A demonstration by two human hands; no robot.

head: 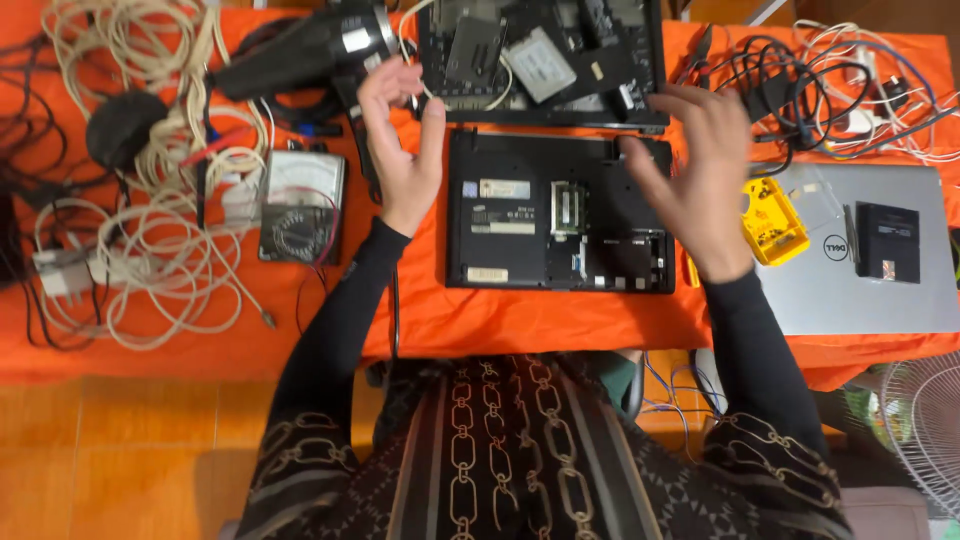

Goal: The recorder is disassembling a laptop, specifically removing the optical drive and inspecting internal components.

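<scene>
— So, where do the hands stand?

— Both are raised over the black plastic laptop lying bottom-up (558, 212) in the middle of the orange tablecloth (500, 320). The left hand (400, 150) is open, palm turned inward, fingers loosely curled, holding nothing. The right hand (690, 180) is spread wide, fingers splayed, above the laptop's right end, also empty.

— And around it?

— Just behind lies a second opened black laptop chassis with loose parts (545, 60). Left of the left hand sits a grey analogue multimeter (300, 205), with a black hair dryer (300, 50) beyond and white coiled cables (150, 230) further left. Right of the right hand is a yellow plastic screw box (772, 220) resting at the edge of a closed silver laptop (860, 280).
</scene>
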